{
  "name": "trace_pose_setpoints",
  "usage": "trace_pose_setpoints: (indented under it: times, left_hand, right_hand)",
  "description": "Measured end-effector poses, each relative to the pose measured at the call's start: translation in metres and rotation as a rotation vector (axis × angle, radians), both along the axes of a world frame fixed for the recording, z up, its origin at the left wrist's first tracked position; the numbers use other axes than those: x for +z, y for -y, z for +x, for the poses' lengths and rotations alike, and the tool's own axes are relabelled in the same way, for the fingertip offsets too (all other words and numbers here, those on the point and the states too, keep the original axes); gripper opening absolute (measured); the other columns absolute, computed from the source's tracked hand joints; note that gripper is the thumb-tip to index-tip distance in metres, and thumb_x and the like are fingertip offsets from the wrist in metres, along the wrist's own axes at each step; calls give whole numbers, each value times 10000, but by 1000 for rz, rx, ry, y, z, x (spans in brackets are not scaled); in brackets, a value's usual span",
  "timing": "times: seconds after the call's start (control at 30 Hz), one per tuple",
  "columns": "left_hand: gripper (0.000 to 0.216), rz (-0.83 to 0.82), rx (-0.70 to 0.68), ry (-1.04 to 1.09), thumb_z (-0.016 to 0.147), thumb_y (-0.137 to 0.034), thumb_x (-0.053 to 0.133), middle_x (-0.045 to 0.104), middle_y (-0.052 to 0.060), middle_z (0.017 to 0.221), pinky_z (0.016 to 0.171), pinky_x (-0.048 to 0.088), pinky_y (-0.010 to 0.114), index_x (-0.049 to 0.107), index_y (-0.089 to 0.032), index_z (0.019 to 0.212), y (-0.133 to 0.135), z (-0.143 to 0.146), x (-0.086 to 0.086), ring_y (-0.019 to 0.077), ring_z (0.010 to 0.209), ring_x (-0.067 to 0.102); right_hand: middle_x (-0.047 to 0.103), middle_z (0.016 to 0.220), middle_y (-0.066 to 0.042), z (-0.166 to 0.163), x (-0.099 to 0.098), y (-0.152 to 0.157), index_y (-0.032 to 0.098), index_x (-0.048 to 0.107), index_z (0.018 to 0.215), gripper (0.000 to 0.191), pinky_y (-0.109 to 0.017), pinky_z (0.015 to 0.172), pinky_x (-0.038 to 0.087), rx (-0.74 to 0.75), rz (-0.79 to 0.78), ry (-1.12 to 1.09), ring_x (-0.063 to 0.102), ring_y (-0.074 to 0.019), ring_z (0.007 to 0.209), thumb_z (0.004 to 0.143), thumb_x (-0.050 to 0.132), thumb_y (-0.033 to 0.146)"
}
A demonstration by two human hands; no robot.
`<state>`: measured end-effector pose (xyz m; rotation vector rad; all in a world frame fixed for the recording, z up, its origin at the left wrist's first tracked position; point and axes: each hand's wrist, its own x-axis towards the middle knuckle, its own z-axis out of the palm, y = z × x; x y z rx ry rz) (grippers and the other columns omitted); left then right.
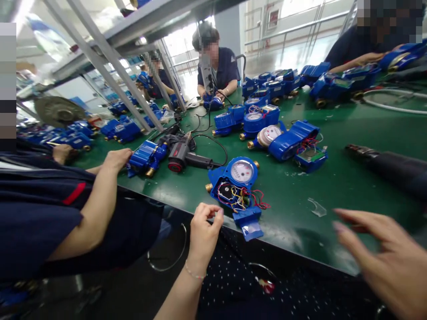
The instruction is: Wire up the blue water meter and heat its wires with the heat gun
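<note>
My left hand [204, 229] is at the table's front edge, its fingers curled toward the thumb; whether anything small is between them is hidden. Just beyond it lies an opened blue water meter [242, 172], dial up, with red, yellow and white wires spilling from its housing. The meter's blue cover piece [249, 224] hangs over the table edge. On the right, my right hand [383, 253] is held above the table with thumb and fingers apart, holding nothing. Nearest to it is a curved clear plastic piece [316, 208] on the green tabletop.
A heat gun or similar power tool [187, 156] lies behind the meter, its cable curling back. Another dark tool [393, 166] juts in from the right. More blue meters [293, 140] stand behind. At left, a co-worker's hand [118, 160] touches a meter [145, 158]. Other people sit opposite.
</note>
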<state>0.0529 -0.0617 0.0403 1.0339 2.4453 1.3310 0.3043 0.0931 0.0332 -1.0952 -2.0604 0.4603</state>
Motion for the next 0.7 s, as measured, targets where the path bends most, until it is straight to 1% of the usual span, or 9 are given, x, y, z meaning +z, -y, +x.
trace_pose_setpoints:
  times: [0.03,0.07,0.1,0.17,0.23,0.33,0.4,0.53,0.7]
  left_hand:
    - [224,-19,-22,86,771,-353,519,556,19,720,647,397,238,628,-161,734,-3,1,0,128,686,510]
    - [253,-18,-41,189,769,-375,519,574,23,715,646,399,239,636,-154,739,-7,2,-1,128,678,514]
    - [269,7,-56,300,763,-389,528,594,26,719,651,403,239,642,-145,760,-10,4,-1,127,678,520]
    - [276,99,-79,492,739,-386,564,619,26,730,662,410,232,641,-134,819,-17,6,-3,120,681,529]
    - [251,175,-93,577,716,-364,600,615,11,706,647,404,213,632,-129,798,-22,7,-3,101,655,517]
    - [222,207,-100,556,719,-352,603,569,-18,640,605,375,190,600,-131,700,-25,9,-2,73,601,468]
    - [229,207,-102,542,738,-356,583,548,-26,632,594,362,186,581,-133,687,-25,11,-1,69,593,446]
    - [241,211,-77,513,764,-369,554,537,-25,642,596,357,192,553,-138,697,-23,13,-5,74,603,442]
    - [261,251,45,445,782,-380,531,434,-58,582,544,315,181,492,-151,663,-25,10,-11,55,543,358]
  right_hand:
    - [593,929,-45,-23,7,19,259,601,924,260,-334,702,443,177,-17,-11,573,-179,816,796,500,461]
    - [591,876,-28,-44,13,34,246,601,893,192,-285,666,447,285,-24,-72,571,-146,780,823,494,389]
    - [584,833,-20,-64,16,46,230,603,882,152,-252,640,445,366,-33,-115,566,-125,751,833,497,326]
    - [570,761,-13,-94,16,57,197,610,844,127,-226,626,440,448,-50,-137,551,-110,704,840,492,243]
    - [559,734,-19,-115,10,58,172,616,850,138,-238,642,435,446,8,-109,537,-122,702,844,482,207]
    - [540,721,-29,-131,2,54,161,621,865,139,-269,625,411,394,173,2,509,-151,704,840,486,188]
    - [520,697,-26,-137,-1,53,172,625,831,120,-278,586,385,370,235,94,485,-161,680,829,506,188]
    - [493,694,-32,-141,-1,53,169,601,753,130,-285,584,362,354,259,152,456,-166,689,832,498,182]
    - [488,714,-52,-134,-1,49,147,554,697,161,-316,654,371,373,275,187,426,-181,708,829,466,116]
